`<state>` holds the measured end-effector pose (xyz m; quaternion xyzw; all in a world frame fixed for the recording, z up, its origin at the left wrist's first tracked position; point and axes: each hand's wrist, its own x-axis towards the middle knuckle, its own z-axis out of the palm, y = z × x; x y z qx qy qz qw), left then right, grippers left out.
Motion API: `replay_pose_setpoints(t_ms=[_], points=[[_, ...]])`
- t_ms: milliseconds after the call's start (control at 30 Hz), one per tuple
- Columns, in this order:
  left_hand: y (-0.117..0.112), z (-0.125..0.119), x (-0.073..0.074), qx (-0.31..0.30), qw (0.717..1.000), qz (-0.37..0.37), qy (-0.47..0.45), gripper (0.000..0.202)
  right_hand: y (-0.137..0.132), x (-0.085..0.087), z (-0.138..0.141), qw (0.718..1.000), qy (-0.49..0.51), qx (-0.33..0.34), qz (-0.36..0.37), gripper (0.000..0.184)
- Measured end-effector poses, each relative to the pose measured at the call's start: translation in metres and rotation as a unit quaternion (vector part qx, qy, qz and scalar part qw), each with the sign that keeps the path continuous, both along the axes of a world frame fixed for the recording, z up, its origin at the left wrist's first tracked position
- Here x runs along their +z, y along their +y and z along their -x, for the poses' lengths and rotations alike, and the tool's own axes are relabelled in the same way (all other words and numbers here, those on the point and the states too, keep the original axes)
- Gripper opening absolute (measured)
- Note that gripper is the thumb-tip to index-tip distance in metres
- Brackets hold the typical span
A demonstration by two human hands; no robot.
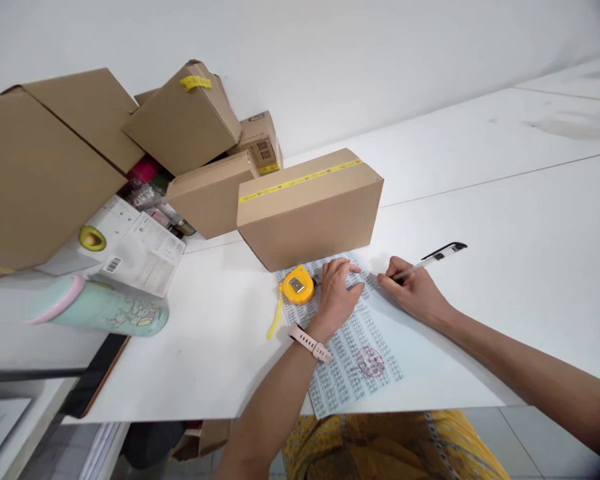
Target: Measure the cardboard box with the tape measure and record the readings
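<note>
A sheet of paper (337, 373) with dense rows of dark marks and a round red stamp lies on the white table. Across its upper part rests my left hand (339, 287), fingers apart and holding nothing. My right hand (415, 290) grips a pen (437, 255) with a clear barrel and black cap end; its tip is hidden by the fingers near the sheet's right side. Just left of my left hand sits a yellow tape measure (299, 285) with a bit of its tape out. Behind the sheet stands a cardboard box (313, 223) sealed with yellow tape.
Several more cardboard boxes (185, 120) are stacked at the back left against the wall. A white box with an avocado picture (135, 243) and a mint-green bottle (115, 310) with a pink ring lie at the left. The table's front edge (190, 420) runs before my lap.
</note>
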<state>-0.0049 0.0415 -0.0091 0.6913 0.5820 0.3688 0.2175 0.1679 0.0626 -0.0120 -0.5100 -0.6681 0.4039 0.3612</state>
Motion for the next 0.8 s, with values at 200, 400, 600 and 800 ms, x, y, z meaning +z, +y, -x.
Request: replay_pose_setpoints(t_ms=[200, 400, 600, 800], points=[[-0.0005, -0.0003, 0.0019, -0.002, 1.000, 0.004, 0.000, 0.026, -0.0009, 0.0010, -0.0008, 1.000, -0.001, -0.006, 0.003, 0.028], [-0.0003, -0.0007, 0.0013, 0.002, 1.000, 0.002, 0.001, 0.026, -0.0012, 0.0010, -0.0007, 1.000, 0.000, -0.006, 0.000, 0.027], [0.0003, -0.0003, 0.0006, 0.001, 1.000, -0.002, 0.001, 0.026, -0.0003, 0.0003, -0.0007, 1.000, 0.001, -0.012, -0.001, 0.026], [0.0003, -0.0006, -0.0004, 0.001, 1.000, -0.002, 0.003, 0.026, 0.0021, -0.0025, -0.0030, 1.000, -0.005, -0.029, 0.002, 0.026]])
